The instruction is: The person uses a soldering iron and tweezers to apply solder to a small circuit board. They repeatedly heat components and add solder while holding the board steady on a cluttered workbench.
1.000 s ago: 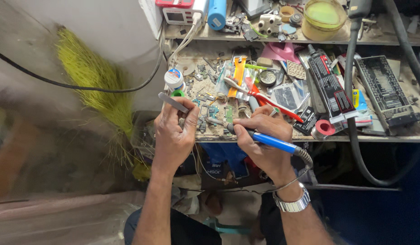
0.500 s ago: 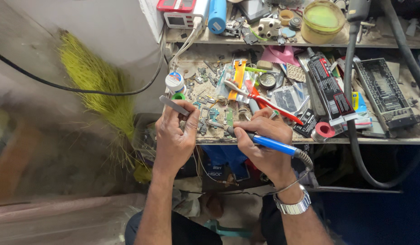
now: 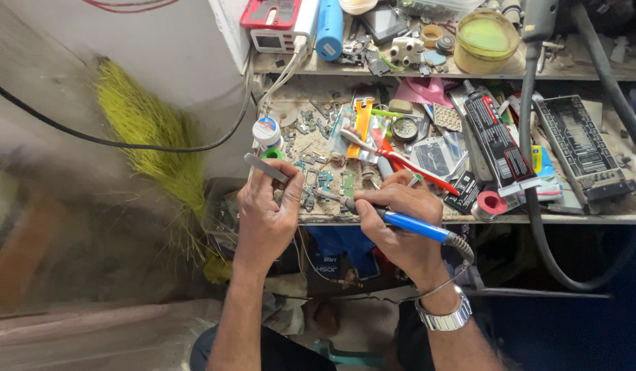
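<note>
- The left hand [image 3: 266,216] is curled shut around flat grey metal tweezers [image 3: 266,167], whose blunt tail sticks out toward 10 o'clock; the tips are hidden behind the fingers.
- The right hand [image 3: 400,223] is closed in a pen grip on a soldering iron [image 3: 400,221] with a smooth blue plastic handle and a slim metal tip pointing toward 9 o'clock, near the left hand's fingers.
- A ribbed grey cord [image 3: 461,246] leaves the handle's rear at 4 o'clock, above a shiny linked-metal wristwatch [image 3: 443,318].
- Between the two hands, at the bench's front edge, lie small green circuit boards [image 3: 325,182], flat and studded with tiny parts; whether the tip touches one I cannot tell.
- The workbench [image 3: 593,209] is dusty, worn and crowded.
- At 12 o'clock from the left hand stands a round white solder spool [image 3: 266,130].
- At 1 o'clock from the right hand lies a red-and-white toothbrush [image 3: 400,160].
- At 9 o'clock hangs a bristly yellow-green broom [image 3: 150,134].
</note>
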